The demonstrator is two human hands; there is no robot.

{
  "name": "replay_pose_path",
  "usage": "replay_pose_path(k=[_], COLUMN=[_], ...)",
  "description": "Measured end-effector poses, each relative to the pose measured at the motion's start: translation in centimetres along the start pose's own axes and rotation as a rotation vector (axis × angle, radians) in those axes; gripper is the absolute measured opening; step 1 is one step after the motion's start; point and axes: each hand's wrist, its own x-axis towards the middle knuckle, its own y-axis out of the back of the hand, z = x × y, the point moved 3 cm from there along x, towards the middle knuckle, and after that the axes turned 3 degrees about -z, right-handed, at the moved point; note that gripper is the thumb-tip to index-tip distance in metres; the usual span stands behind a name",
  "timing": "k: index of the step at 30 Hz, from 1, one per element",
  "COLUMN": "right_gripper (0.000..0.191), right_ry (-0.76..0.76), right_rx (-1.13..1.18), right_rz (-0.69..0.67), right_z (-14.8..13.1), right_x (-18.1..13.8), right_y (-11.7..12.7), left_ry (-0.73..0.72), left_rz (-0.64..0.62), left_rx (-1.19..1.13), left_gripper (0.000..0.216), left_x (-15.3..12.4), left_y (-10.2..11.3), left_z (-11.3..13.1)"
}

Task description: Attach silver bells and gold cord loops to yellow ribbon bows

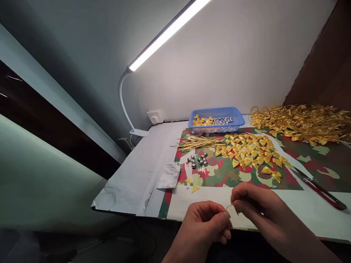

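Observation:
At the table's front edge, a thin pale strand [229, 206], slightly curved, spans the small gap between my hands. My left hand [207, 224] pinches one end between thumb and forefinger, its other fingers curled. My right hand [256, 206] is closed in a pinch at the other end; its fingertips hide that end. Just beyond my hands lie yellow ribbon bows [246, 149] in a loose spread, one bow [271, 173] nearest my right hand. A bundle of thin gold sticks or ties [199, 143] and several silver bells or beads [203, 159] lie behind my left hand.
A blue basket [216, 126] at the back holds bows and silver pieces. Gold tinsel-like strands [307, 122] pile at back right. Dark-handled scissors [322, 190] lie right. Crumpled white paper [169, 176] and yellow scraps [195, 188] lie left. A lit lamp [167, 34] hangs above.

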Motion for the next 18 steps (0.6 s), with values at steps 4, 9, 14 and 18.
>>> replay_pose_path(k=[4, 9, 14, 18], right_gripper=[0.014, 0.015, 0.023, 0.02], right_ry=[0.014, 0.085, 0.157, 0.206], right_rx=[-0.062, -0.099, -0.113, -0.123], right_rz=[0.02, -0.104, -0.098, -0.01], right_z=[0.3, 1.0, 0.8, -0.2], right_x=[0.1, -0.3, -0.7, -0.8], right_y=[0.3, 0.1, -0.4, -0.1], left_ry=[-0.056, -0.054, -0.141, -0.378], left_rz=[-0.018, -0.054, -0.098, 0.072], left_rx=[-0.092, -0.321, -0.347, 0.238], left_gripper=[0.022, 0.018, 0.024, 0.011], left_x=[-0.3, -1.3, -1.2, -0.8], left_y=[0.1, 0.0, 0.1, 0.8], left_z=[0.5, 1.6, 2.5, 3.2])
